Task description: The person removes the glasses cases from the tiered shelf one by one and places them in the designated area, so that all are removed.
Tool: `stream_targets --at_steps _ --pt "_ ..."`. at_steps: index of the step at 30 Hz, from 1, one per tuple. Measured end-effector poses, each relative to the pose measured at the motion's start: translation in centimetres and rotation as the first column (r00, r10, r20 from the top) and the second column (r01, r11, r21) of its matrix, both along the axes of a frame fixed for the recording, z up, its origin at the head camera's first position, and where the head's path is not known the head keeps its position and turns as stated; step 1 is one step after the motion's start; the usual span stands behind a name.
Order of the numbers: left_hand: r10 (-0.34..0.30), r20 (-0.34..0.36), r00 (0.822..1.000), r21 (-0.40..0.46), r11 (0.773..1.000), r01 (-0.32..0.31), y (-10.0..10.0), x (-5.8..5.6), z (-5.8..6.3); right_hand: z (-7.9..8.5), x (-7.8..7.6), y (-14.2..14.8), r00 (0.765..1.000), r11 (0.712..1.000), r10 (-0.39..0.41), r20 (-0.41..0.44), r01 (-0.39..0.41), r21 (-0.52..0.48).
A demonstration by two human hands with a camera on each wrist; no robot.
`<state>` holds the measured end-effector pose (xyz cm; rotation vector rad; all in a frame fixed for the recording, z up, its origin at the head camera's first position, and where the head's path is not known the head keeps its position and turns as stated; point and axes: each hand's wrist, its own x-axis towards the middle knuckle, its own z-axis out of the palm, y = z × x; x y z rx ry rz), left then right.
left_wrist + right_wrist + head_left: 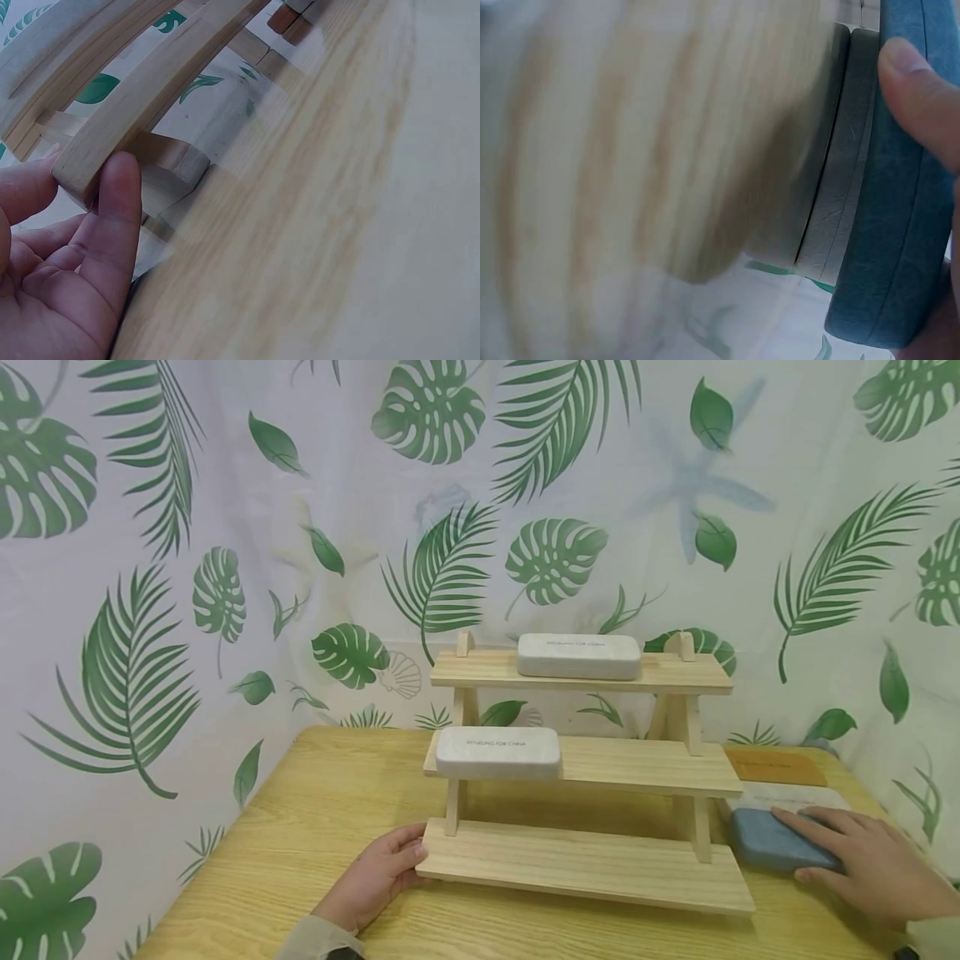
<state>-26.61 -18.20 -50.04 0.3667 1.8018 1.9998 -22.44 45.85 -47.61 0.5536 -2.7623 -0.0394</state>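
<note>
At left end of wooden rack (637, 762), left grip (382, 872) is pinching bottom step (585, 864); white cases (498, 753) are sitting higher up. Just right, right grip (873, 860) is holding blue case (776, 843), third white case (798, 795) and orange case (778, 768) crowding beyond.

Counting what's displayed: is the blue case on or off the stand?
Off: the right hand grips the blue case beside the stand.
</note>
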Motion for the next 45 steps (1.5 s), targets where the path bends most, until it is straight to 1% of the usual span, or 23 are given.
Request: stream_targets --at_steps 2,6,11,14,18,24,27,32,35,45 --pt "0.002 0.0 1.0 0.001 1.0 -0.002 0.0 0.0 0.0 -0.1 -0.2 0.2 1.0 1.0 0.022 -0.008 -0.022 -0.018" --pt "0.001 0.002 1.0 0.005 1.0 -0.001 0.0 -0.1 -0.1 -0.3 -0.5 0.3 0.999 0.998 0.048 0.01 -0.048 -0.051" --pt "-0.005 0.01 1.0 0.009 1.0 0.005 0.0 0.0 -0.1 -0.3 -0.9 0.3 0.998 0.997 0.049 0.038 -0.046 -0.069" --pt "-0.004 0.01 1.0 0.008 1.0 0.004 0.0 0.0 -0.1 -0.2 -1.3 0.2 0.996 0.998 0.029 0.085 -0.024 -0.059" --pt "-0.003 0.006 1.0 0.009 1.0 0.003 -0.1 0.0 0.0 -0.1 -2.0 0.2 0.992 0.999 0.012 0.125 -0.007 -0.038" --pt "-0.007 0.001 1.0 0.01 1.0 0.007 0.0 0.1 0.1 -0.1 -2.9 0.4 0.994 0.999 0.026 0.108 -0.023 -0.028" --pt "-0.008 0.002 1.0 0.013 1.0 0.008 0.0 0.2 0.1 -0.1 -3.1 0.5 0.993 1.0 0.014 0.119 -0.011 -0.024" --pt "-0.005 0.002 1.0 0.013 1.0 0.005 0.1 0.2 0.1 -0.1 -3.2 0.7 0.989 1.0 -0.009 0.147 0.013 -0.024" --pt "-0.003 0.002 1.0 0.012 1.0 0.003 0.1 0.1 0.1 0.0 -3.2 0.7 0.988 1.0 -0.007 0.156 0.011 -0.026" --pt "-0.012 0.002 1.0 0.016 1.0 0.012 0.1 0.2 0.2 -0.5 -3.6 1.1 0.99 1.0 -0.011 0.143 0.015 -0.025"
